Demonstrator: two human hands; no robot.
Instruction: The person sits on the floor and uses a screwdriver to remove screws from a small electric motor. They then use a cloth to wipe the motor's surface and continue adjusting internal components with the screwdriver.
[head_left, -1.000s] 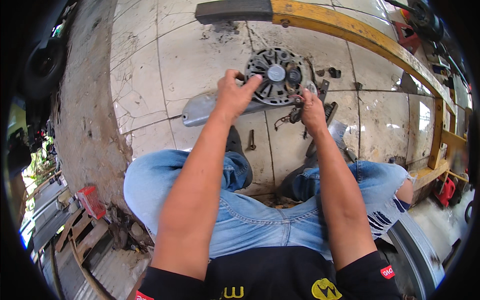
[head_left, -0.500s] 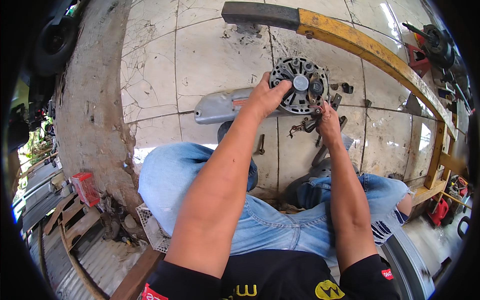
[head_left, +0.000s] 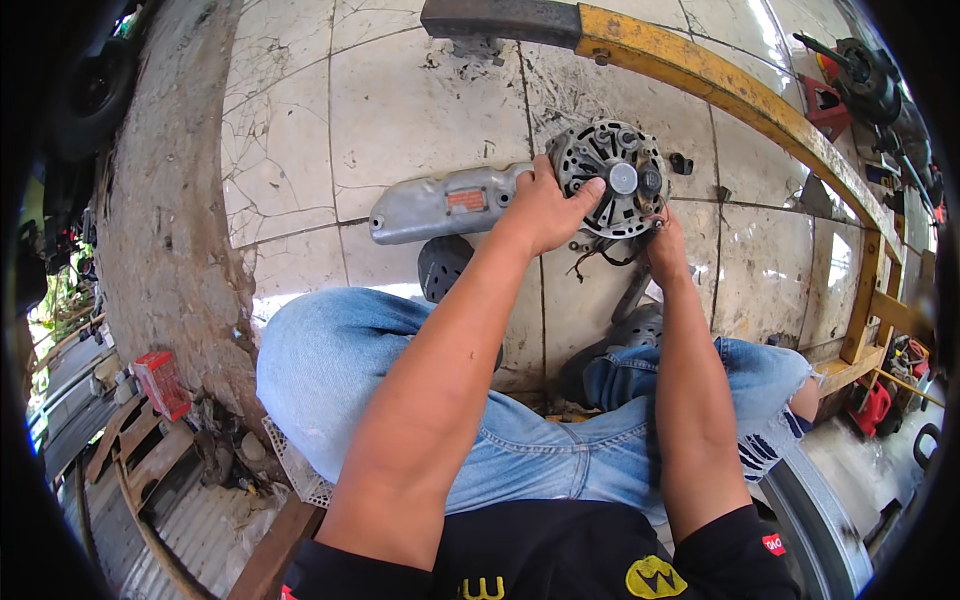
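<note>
A round metal alternator [head_left: 622, 180] with a slotted, vented end faces up at me above the tiled floor. My left hand [head_left: 555, 208] is closed on its left side, the thumb lying over the slotted face. At its lower right edge my right hand [head_left: 667, 245] is closed, with the fingertips partly hidden beside thin reddish wires. Dark wires [head_left: 590, 258] hang below the alternator, between my hands. Left of it a grey metal cover [head_left: 425, 210] with a reddish label lies on the tiles, its right end behind my left hand.
A yellow steel beam [head_left: 700, 80] with a dark end arches over the floor beyond my hands. A small black part [head_left: 681, 163] lies right of the alternator. A red stand [head_left: 825, 108] is at the far right, a red crate [head_left: 162, 385] at the left.
The alternator, with both hands on it, has moved to the right and a little toward me, over the loose metal parts. The view has shifted slightly to the right.
</note>
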